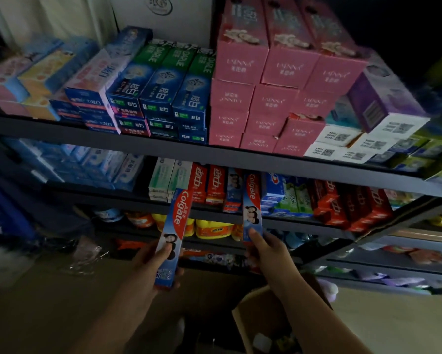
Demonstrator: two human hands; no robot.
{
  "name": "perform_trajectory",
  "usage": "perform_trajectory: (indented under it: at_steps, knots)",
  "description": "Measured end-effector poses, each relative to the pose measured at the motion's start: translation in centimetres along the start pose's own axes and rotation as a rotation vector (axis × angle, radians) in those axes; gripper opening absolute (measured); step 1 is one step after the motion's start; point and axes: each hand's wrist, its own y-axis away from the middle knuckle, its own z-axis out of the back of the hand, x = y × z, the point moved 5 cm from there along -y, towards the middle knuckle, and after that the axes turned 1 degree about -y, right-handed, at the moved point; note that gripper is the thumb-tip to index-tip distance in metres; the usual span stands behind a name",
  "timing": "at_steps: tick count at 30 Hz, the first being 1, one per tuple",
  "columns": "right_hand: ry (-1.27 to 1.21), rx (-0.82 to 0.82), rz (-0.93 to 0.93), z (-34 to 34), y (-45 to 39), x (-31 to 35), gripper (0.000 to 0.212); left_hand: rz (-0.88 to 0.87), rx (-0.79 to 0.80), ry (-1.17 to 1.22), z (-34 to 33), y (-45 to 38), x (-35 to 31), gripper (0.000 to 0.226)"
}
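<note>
My left hand point(155, 261) grips the lower end of a red and blue Colgate toothpaste box point(177, 226), held upright in front of the middle shelf. My right hand point(264, 249) pinches the bottom of a second Colgate box point(252, 203), whose top end reaches into the row of toothpaste boxes on the middle shelf point(214, 210). Both boxes stand nearly vertical, about a hand's width apart.
The dark metal rack's upper shelf point(163, 146) carries stacked blue, green, pink and purple boxes. Red boxes point(352, 203) fill the middle shelf's right side. Yellow bottles point(212, 228) sit lower down. An open cardboard box point(260, 320) stands on the floor under my right arm.
</note>
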Motion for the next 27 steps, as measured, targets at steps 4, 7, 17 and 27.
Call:
perform_trajectory:
  at_steps: [4,7,17,27]
  knots:
    - [-0.014,-0.03,-0.066,-0.8,-2.2,-0.7,0.031,-0.029,-0.01,-0.005,0.0,0.8,0.3,0.018]
    - [-0.073,-0.064,-0.114,-1.0,-3.7,-1.1,0.031,-0.036,-0.023,0.039,0.4,1.3,0.5,0.018]
    - [-0.47,-0.271,-0.322,-1.9,-5.8,-2.3,0.018,0.03,-0.101,0.134,1.8,1.6,1.4,0.012]
    - [-0.588,-0.264,-0.277,-1.7,-8.2,-1.8,0.01,0.021,-0.078,0.162,1.5,0.8,1.1,0.024]
